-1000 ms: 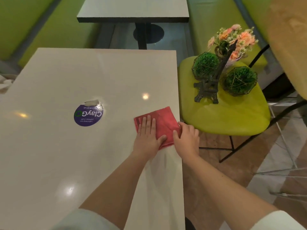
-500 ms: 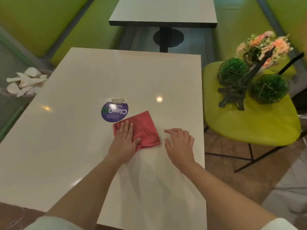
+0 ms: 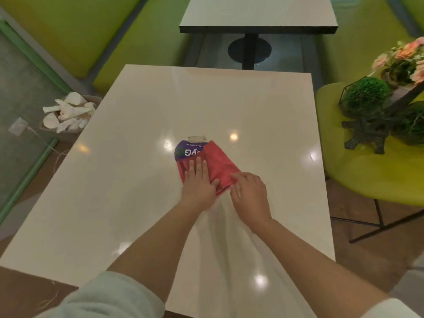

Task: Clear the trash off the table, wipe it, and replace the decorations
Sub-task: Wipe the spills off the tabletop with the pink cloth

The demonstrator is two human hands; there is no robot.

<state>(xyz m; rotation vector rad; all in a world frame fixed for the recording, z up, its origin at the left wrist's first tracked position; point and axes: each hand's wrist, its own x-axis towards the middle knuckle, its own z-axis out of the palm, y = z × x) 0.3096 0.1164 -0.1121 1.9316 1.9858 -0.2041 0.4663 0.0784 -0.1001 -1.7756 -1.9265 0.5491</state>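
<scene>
Premises are presenting as a casual eatery: lime-green booth seating (image 3: 128, 53) is flanking repeated pedestal tables (image 3: 257, 14), and a round "clean as you go" sticker (image 3: 187, 151) is showing on the near tabletop (image 3: 137, 180).

On the white table (image 3: 137, 180), the left hand (image 3: 198, 184) presses flat on a red cloth (image 3: 218, 166) that covers part of a purple round sticker (image 3: 185, 151). The right hand (image 3: 251, 195) touches the cloth's near corner with curled fingers. Two green ball plants (image 3: 364, 95), pink flowers (image 3: 406, 56) and an Eiffel Tower figurine (image 3: 369, 131) stand on the yellow-green chair (image 3: 367, 180).
</scene>
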